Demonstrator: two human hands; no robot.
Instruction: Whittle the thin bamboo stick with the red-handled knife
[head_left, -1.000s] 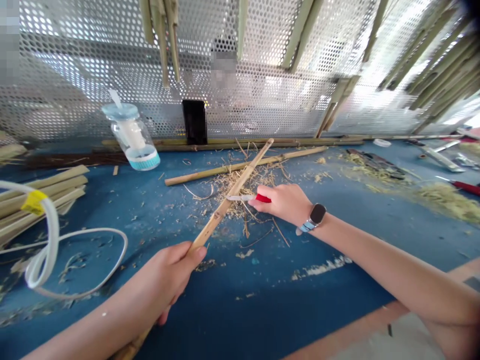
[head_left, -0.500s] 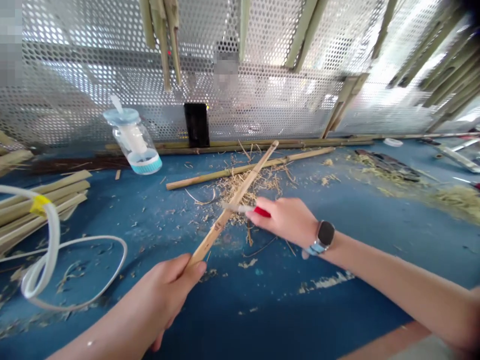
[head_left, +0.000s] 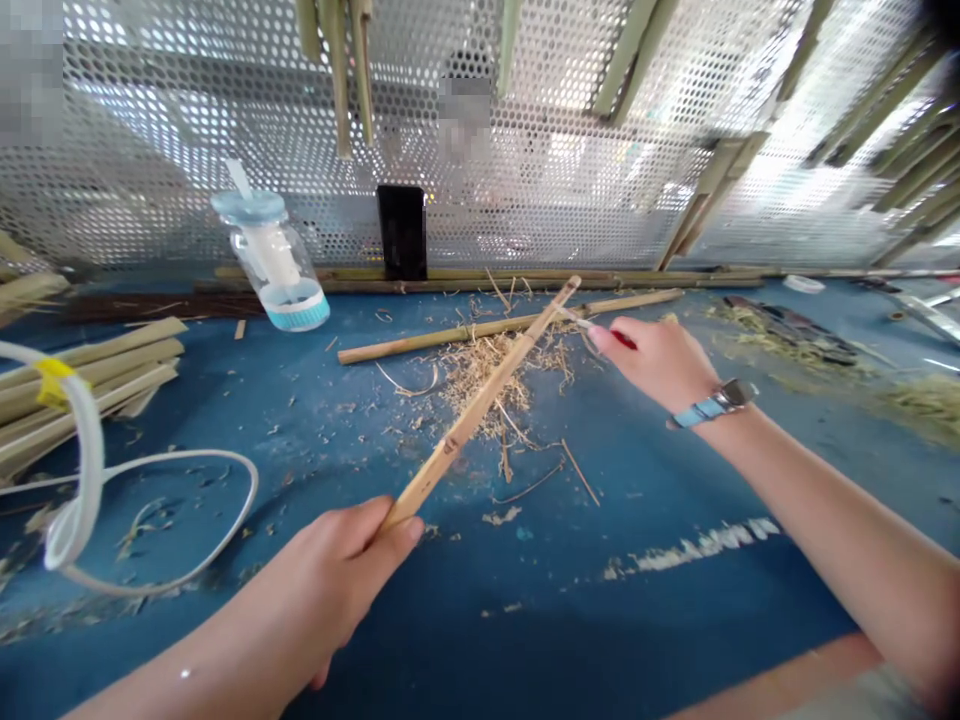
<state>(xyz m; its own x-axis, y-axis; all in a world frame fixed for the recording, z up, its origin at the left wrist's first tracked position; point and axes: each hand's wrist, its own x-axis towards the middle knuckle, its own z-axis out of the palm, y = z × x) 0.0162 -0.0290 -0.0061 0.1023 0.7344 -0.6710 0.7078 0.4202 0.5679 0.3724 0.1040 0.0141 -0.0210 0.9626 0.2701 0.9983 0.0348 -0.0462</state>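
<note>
My left hand [head_left: 341,570] grips the near end of a long, thin bamboo strip [head_left: 472,410], which slants up and away over the blue worktable [head_left: 525,590]. My right hand [head_left: 652,365] is shut on a small red-handled knife [head_left: 611,333]. Its pale blade reaches toward the far part of the strip, close to or touching it. Much of the handle is hidden in my fingers. A smartwatch [head_left: 712,405] with a blue strap sits on my right wrist.
Bamboo shavings [head_left: 480,385] lie beneath the strip, with a loose bamboo rod [head_left: 502,328] behind them. A stack of bamboo slats [head_left: 82,385] and a white cable [head_left: 90,470] are at left. A lidded jar [head_left: 270,262] and a black phone [head_left: 401,232] stand by a perforated metal panel [head_left: 570,170].
My right hand has moved up and right along the strip, carrying the knife toward the strip's far end. My left hand still holds the strip at about the same place.
</note>
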